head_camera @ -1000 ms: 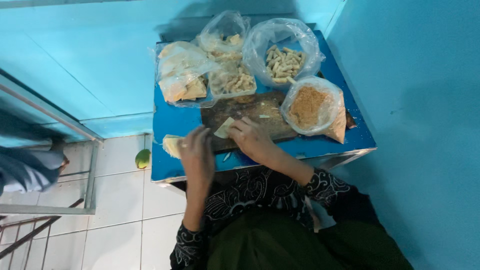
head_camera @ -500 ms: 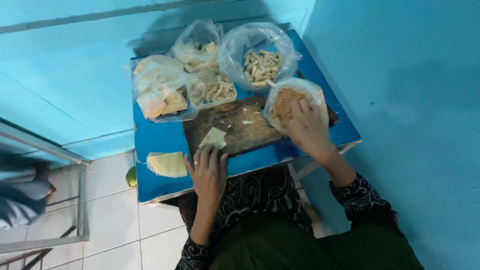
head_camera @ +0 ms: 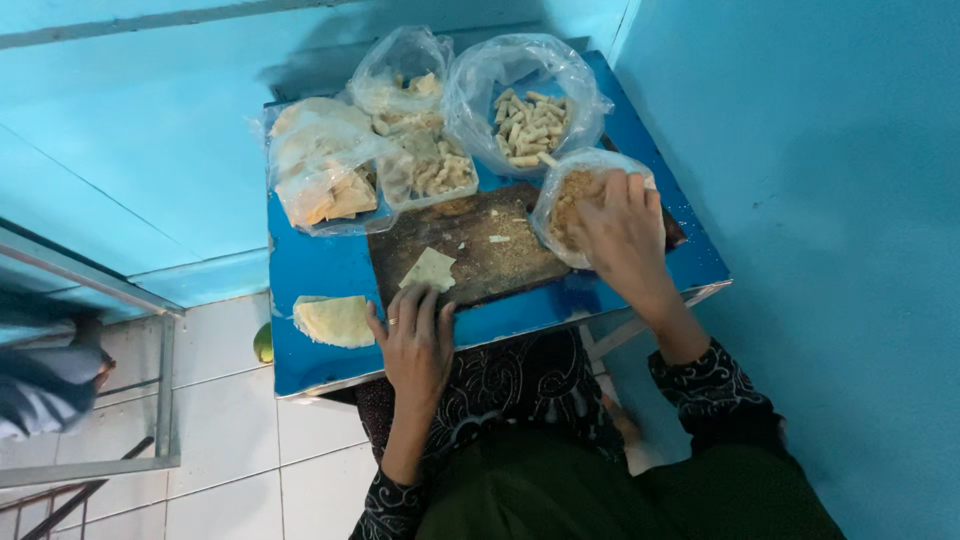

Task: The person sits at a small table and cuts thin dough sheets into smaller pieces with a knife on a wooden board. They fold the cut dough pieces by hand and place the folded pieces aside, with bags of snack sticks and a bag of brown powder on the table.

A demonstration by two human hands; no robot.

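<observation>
R hand (head_camera: 622, 232): fingers dipped in the filling bag (head_camera: 590, 205), pinching crumbs; grip hidden.
L hand (head_camera: 418, 335): flat, holds nothing, pins board edge by wrapper (head_camera: 430, 269).
Board (head_camera: 480, 245): centre of blue table (head_camera: 320, 265), bags w/in reach.
Wrapper stack (head_camera: 335, 320): L, close by.

Black sleeves with white floral pattern, ring on left hand (head_camera: 415, 335), dark green lap

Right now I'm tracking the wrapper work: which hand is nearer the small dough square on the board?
Left. The left hand rests at the square's near edge; the right hand reaches into the filling bag.
</observation>
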